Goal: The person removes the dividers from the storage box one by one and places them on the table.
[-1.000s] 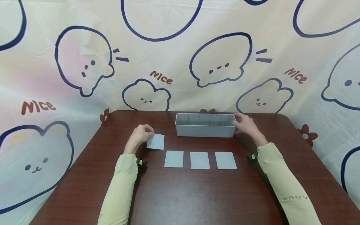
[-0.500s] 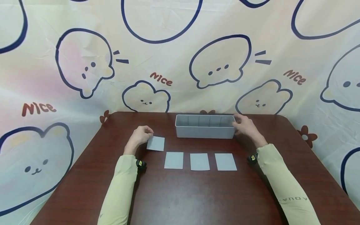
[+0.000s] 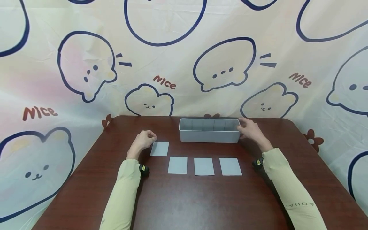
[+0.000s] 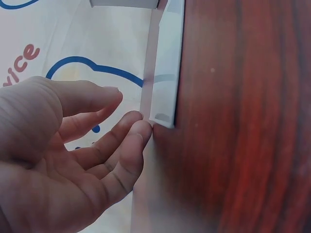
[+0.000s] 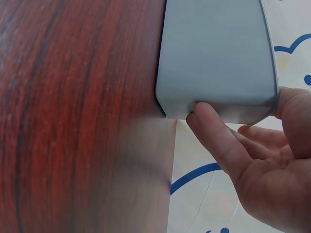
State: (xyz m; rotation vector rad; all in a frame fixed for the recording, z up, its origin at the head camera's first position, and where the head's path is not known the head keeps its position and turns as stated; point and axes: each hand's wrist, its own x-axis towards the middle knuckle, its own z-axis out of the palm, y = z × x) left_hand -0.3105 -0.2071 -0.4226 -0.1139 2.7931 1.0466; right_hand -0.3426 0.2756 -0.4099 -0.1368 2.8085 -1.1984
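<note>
At the left of the table, a pale square card [image 3: 159, 149] lies flat. My left hand [image 3: 143, 140] is beside its upper left corner. In the left wrist view, the thumb stands apart from the fingertips [image 4: 138, 127], which are right at the corner of that card [image 4: 165, 73], with nothing between them. At the far side stands a long grey box [image 3: 209, 136], open at the top. My right hand [image 3: 251, 131] holds its right end: in the right wrist view, a finger [image 5: 206, 114] presses the outside of the grey box [image 5: 218, 53] and the thumb reaches its rim.
In front of the box, three more pale square cards form a row: a left one [image 3: 177, 165], a middle one [image 3: 204, 166] and a right one [image 3: 231, 166]. The dark red-brown table [image 3: 184, 204] ends at a cartoon-print backdrop [image 3: 184, 64].
The left hand has let go of its card, which was tilted and now lies flat on the table. The right hand stays on the box. The head view has tilted slightly up.
</note>
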